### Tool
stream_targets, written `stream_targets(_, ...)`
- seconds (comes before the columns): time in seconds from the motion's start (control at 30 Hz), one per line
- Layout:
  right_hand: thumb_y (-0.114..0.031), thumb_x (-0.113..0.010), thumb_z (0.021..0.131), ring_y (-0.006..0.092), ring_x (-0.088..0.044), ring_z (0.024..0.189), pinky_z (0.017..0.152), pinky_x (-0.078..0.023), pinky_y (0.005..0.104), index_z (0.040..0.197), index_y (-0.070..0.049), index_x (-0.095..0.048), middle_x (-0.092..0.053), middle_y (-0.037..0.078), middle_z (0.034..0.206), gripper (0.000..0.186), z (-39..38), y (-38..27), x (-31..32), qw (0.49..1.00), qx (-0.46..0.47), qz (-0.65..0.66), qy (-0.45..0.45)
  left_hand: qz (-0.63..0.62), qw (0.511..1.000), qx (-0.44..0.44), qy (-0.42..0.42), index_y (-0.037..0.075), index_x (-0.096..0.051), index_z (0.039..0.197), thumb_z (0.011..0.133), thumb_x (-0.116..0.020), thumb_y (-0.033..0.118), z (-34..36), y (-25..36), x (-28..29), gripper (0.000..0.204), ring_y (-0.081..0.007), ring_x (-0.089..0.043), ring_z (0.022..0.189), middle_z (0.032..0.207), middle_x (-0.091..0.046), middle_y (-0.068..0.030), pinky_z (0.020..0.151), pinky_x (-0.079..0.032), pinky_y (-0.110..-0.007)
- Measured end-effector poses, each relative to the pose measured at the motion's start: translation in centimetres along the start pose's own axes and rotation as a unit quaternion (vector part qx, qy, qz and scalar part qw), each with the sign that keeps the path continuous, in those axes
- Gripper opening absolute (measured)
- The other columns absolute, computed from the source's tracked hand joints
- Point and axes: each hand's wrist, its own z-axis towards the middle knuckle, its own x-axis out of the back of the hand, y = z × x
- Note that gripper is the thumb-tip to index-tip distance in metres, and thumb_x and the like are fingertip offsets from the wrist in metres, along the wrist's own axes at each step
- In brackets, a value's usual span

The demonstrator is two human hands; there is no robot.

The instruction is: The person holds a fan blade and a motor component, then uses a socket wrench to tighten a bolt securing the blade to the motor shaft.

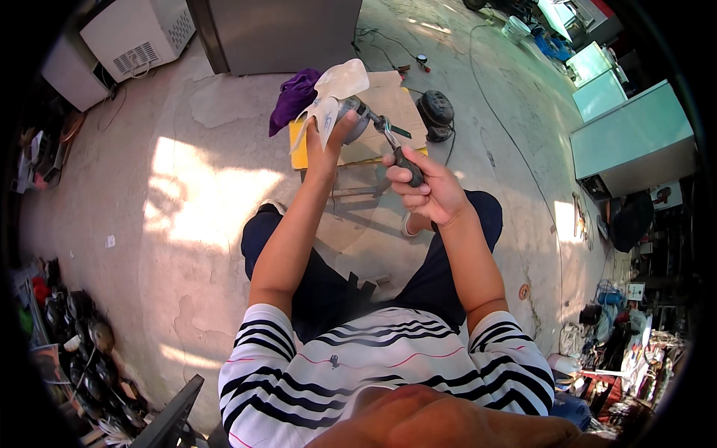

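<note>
My left hand (pixel 326 146) is closed around a small grey fan motor (pixel 357 123), held above a low work surface. White fan blades (pixel 343 79) are attached to it, fanning out around my fingers. In my right hand (pixel 433 190) is a hand tool (pixel 408 166) with a dark handle and a shiny metal shank. My fingers wrap its handle, and the metal end reaches the motor's shaft side; the exact contact is too small to tell. Beneath the motor lies a flat sheet of cardboard (pixel 396 97). A purple cloth (pixel 294 98) sits at its left.
Yellow material (pixel 299 146) shows under the cardboard's left edge. A dark rounded device (pixel 435 112) with a cable stands right of it. A grey cabinet (pixel 276 33) rises at the far side. Piled parts (pixel 82 336) line the left; a pale cabinet (pixel 635 138) stands at right.
</note>
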Motion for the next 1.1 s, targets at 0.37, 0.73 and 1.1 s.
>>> stream_targets(0.37,-0.033,-0.049,0.103,0.0095,-0.047,0.057,0.049,-0.040,0.0253,0.110,-0.001,-0.051,-0.060,0.006,0.085,0.033,1.2,3.1,-0.3,0.907,0.105,-0.397,0.091,-0.053,0.997,0.015,-0.051,0.003,-0.056,0.120,0.082,-0.076,0.043,-0.8,1.0,-1.0,0.059,-0.0158,-0.057,0.104,0.112,-0.060,-0.0071,0.089,-0.046,-0.031)
stream_targets(0.73,-0.023,-0.063,0.095,0.0384,-0.063,0.084,0.068,-0.049,0.0462,0.109,-0.006,-0.052,-0.064,0.014,0.094,0.025,4.9,-0.5,8.9,0.345,0.426,-0.766,0.336,-0.144,0.954,0.254,-0.066,0.014,-0.057,0.127,0.092,-0.059,0.057,-0.7,0.2,0.2,0.055,-0.0181,-0.066,0.101,0.111,-0.067,-0.0061,0.085,-0.055,-0.034)
stream_targets(1.1,-0.022,-0.052,0.100,0.0128,-0.057,0.064,0.061,-0.043,0.0294,0.110,-0.005,-0.047,-0.062,0.004,0.070,0.020,1.7,3.7,2.8,0.816,0.264,-0.470,0.208,-0.210,0.966,0.152,0.016,0.011,-0.050,0.132,0.089,-0.066,0.054,1.3,0.5,1.5,0.063,-0.0144,-0.059,0.109,0.120,-0.060,-0.0041,0.093,-0.054,-0.036)
